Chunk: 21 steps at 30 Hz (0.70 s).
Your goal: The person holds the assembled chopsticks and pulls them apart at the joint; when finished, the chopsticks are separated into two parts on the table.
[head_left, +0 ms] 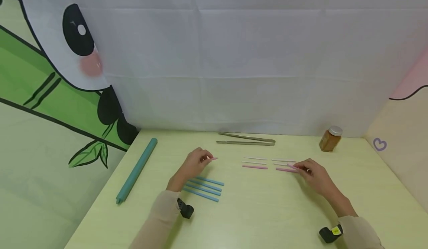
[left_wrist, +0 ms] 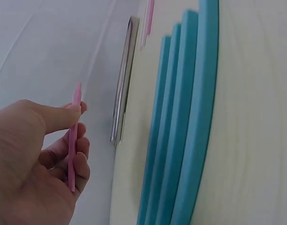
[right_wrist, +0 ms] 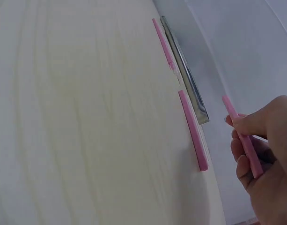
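My left hand [head_left: 194, 164] pinches a short pink stick [left_wrist: 72, 157] between thumb and fingers, raised over the table just beyond several blue sticks [head_left: 202, 195]. Another pink stick [right_wrist: 247, 150] is pinched by my right hand [head_left: 315, 176], above the right-hand row of sticks. In that row a pink stick [head_left: 285, 170] lies nearest me, with thin white sticks [head_left: 283, 160] behind it. To its left, a matching row has its own pink stick [head_left: 255, 167] in front of two white sticks [head_left: 255, 163].
Metal tongs [head_left: 245, 143] lie at the table's back edge. A jar of brown contents with a silver lid [head_left: 330, 139] stands at the back right. Along the left side lies a long teal roll [head_left: 137, 171]. A printed cloth [head_left: 254, 67] rises behind the table [head_left: 260, 219].
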Tool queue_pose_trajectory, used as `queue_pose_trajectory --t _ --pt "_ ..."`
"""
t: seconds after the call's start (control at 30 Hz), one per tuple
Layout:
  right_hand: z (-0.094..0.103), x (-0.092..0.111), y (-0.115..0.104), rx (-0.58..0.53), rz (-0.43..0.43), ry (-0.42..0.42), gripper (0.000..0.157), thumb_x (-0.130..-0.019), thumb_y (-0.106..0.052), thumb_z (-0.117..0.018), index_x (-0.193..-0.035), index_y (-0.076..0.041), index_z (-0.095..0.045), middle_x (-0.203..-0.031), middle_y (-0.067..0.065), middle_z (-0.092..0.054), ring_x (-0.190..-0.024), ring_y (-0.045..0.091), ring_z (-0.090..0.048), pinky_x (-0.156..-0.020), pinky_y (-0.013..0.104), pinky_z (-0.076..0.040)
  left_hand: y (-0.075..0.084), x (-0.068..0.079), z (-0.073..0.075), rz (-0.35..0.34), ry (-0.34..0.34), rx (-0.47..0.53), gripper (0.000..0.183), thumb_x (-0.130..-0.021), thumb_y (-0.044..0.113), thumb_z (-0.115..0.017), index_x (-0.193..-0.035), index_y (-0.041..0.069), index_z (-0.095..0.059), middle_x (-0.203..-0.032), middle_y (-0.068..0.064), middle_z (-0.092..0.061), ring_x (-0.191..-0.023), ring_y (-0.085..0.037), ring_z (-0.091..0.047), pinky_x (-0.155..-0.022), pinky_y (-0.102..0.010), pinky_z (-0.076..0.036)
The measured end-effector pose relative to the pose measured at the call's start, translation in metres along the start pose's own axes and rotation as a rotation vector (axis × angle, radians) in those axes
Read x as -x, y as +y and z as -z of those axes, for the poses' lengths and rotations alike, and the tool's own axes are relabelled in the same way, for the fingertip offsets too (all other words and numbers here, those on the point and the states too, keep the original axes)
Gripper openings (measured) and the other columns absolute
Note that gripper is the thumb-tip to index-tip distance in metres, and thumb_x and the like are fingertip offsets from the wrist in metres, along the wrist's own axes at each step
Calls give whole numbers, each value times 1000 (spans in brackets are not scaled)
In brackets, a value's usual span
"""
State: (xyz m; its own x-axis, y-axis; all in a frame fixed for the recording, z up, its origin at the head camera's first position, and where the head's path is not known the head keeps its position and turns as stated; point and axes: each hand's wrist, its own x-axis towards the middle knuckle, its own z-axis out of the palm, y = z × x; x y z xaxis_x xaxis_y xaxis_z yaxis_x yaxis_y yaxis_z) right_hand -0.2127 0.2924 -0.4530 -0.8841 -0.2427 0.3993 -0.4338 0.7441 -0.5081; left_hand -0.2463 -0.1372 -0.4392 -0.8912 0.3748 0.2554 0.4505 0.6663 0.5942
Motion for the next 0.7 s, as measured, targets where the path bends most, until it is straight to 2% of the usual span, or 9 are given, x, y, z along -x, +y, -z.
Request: queue_pose_trajectory --t 0.13,0.23,0.37,0.53,0.7 --pt "-5 1 3 -19 50 -24 19 -82 7 -67 -97 -4 -73 -87 2 -64 -72 -1 -44 -60 21 -43 26 -11 -31 -10 -84 35 12 -94 6 -58 -102 7 -67 -87 -3 -56 -77 -11 -49 -70 -24 -44" --pt "-10 1 4 -24 82 -26 20 -80 7 -70 -97 -5 -73 -87 1 -64 -73 -1 -46 -62 21 -44 45 -19 -49 17 -161 65 13 -96 3 -54 -103 4 -64 -91 -6 -57 -80 -13 -50 -73 -25 -45" --pt "-16 1 4 -24 57 -42 19 -80 3 -71 -95 -8 -74 -87 -1 -66 -76 -2 -50 -64 22 -47 59 -30 -75 32 -224 68 12 -96 3 -54 -102 5 -64 -94 -5 -58 -84 -12 -51 -76 -23 -46" --pt "-18 3 1 -13 -25 -96 14 -83 -4 -71 -95 -11 -74 -88 -2 -68 -76 1 -51 -66 23 -47 69 -39 -101 61 -226 43 10 -94 8 -59 -98 9 -68 -91 0 -58 -85 -10 -52 -77 -20 -45" --pt "-20 5 4 -13 -53 -119 13 -84 -6 -71 -95 -12 -74 -91 0 -69 -78 2 -54 -68 24 -48 76 -43 -112 73 -214 7 11 -93 5 -60 -94 12 -69 -90 1 -58 -84 -9 -54 -75 -19 -47"
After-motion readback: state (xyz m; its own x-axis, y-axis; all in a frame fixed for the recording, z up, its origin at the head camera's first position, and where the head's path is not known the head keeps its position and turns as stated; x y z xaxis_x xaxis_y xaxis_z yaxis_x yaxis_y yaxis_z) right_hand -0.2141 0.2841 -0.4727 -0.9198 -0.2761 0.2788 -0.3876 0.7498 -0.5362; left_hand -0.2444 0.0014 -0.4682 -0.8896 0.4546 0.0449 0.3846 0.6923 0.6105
